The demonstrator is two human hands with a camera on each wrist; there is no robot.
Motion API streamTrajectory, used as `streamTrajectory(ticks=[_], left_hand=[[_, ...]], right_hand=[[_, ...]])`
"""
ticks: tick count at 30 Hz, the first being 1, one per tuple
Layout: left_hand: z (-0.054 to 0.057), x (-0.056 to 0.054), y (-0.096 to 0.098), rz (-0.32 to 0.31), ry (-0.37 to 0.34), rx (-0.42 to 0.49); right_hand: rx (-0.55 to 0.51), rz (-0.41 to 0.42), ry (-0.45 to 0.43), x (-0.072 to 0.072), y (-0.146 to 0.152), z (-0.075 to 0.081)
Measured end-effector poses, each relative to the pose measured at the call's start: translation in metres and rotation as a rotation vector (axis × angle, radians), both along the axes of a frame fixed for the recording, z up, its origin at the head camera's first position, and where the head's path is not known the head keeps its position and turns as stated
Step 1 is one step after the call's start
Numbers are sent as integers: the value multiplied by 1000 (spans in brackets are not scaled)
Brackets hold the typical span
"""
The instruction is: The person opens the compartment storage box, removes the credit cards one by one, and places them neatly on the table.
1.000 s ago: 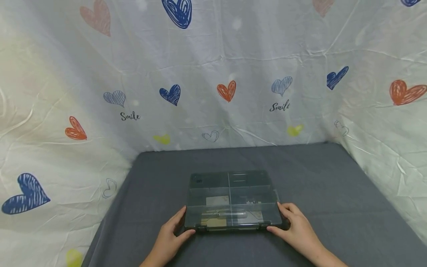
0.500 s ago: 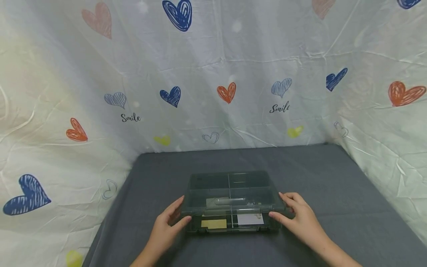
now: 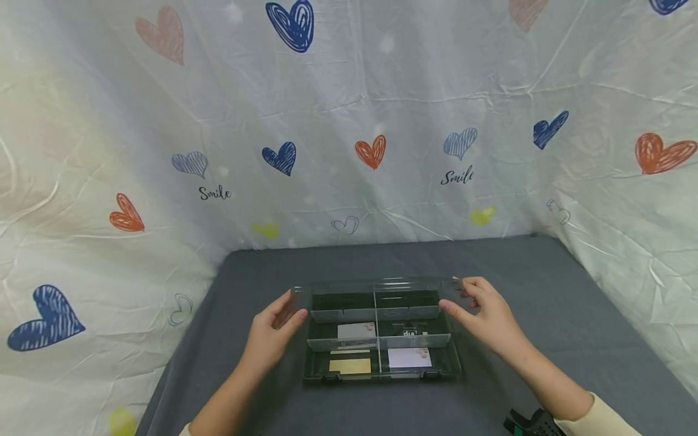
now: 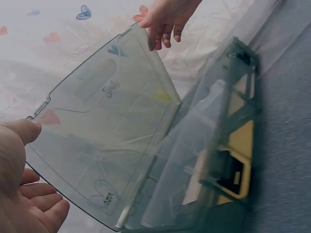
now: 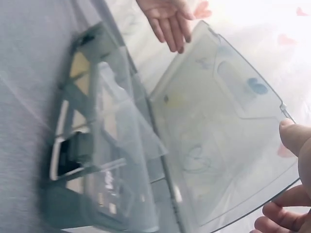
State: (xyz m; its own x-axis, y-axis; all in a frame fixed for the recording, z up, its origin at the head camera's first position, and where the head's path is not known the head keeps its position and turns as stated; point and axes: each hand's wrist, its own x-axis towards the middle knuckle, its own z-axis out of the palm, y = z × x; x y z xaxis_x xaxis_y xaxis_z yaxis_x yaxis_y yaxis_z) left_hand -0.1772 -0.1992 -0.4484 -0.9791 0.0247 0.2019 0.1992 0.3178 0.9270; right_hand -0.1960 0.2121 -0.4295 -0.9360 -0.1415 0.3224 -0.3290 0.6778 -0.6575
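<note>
Organizer box (image 3: 382,376), head view: sits on the grey tabletop (image 3: 262,272), latch side nearest us. Change noted: the clear lid (image 3: 376,282) lay closed a second ago; now it stands raised from its rear hinge, so the compartments lie uncovered, their contents reachable from above. Front row holds a gold card (image 3: 350,366) at left, a white card (image 3: 409,357) at right. Left hand (image 3: 272,330) and right hand (image 3: 487,309) flank the lid, off the tabletop, forearms angling inward.

Left wrist view: we see the left thumb on the lid's free edge near a corner, other fingers bent behind; a narrow hold, lid only.

Right wrist view: mirrored pose, thumb over the edge beside a notch, fingers curled underneath, holding the opposite corner. Exact lid tilt we cannot tell.
</note>
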Motion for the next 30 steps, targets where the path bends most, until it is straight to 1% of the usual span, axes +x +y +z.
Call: streamTrajectory(ticks=[7, 11, 16, 21, 24, 30], left_hand=[[8, -22, 0, -38, 24, 22], [12, -33, 1, -54, 23, 27], [17, -47, 2, -67, 16, 22], [18, -64, 3, -77, 58, -2], [19, -74, 4, -73, 72, -16], [21, -89, 6, -32, 35, -46]], right_hand=[[-66, 20, -12, -20, -2, 7], [-88, 23, -20, -29, -3, 9], [-127, 26, -66, -41, -5, 10], [-163, 28, -108, -57, -7, 11], [-197, 35, -119, -69, -9, 12], [-243, 64, -147, -88, -16, 13]])
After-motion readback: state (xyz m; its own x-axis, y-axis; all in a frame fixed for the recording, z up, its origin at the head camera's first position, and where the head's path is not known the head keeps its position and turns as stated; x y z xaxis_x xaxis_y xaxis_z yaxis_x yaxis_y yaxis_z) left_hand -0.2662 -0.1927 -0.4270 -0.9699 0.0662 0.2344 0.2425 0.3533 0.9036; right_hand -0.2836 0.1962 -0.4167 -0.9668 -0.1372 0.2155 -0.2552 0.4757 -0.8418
